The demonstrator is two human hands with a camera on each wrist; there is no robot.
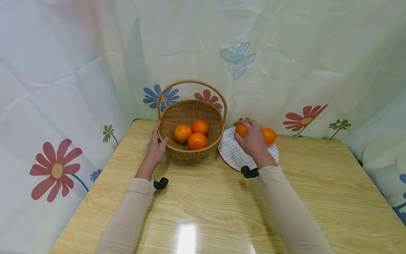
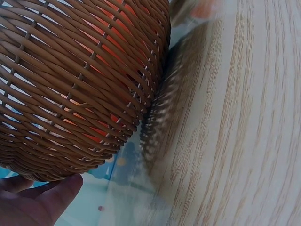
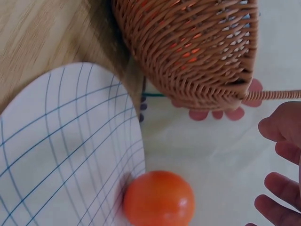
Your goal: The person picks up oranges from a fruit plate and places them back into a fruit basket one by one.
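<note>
"Where is our orange fruit [image 1: 241, 131]?"

"It sits at the far edge of the checked plate [image 1: 233, 155] on the counter [image 1: 203, 211], just under our right hand [image 1: 252, 141]. The other fruit [image 1: 269, 136] is to the right of it"

"Are we holding it?"

"No, our fingers look spread above it, with nothing between them. Our left hand [image 1: 154, 150] is wide too, resting against the left side of the basket [image 1: 184, 154], where three more fruits [image 1: 197, 141] lie"

"Will it be heavy?"

"Not very, we guess. It's round and shiny, so it might slip or roll if we poke it. The skin seems firm, but a hard squeeze could bruise it"

"So where should we hold it?"

"Round its fat middle, we think, thumb on one side and fingers on the other. The basket looks light and a bit bendy, so we'd press it softly"
</note>
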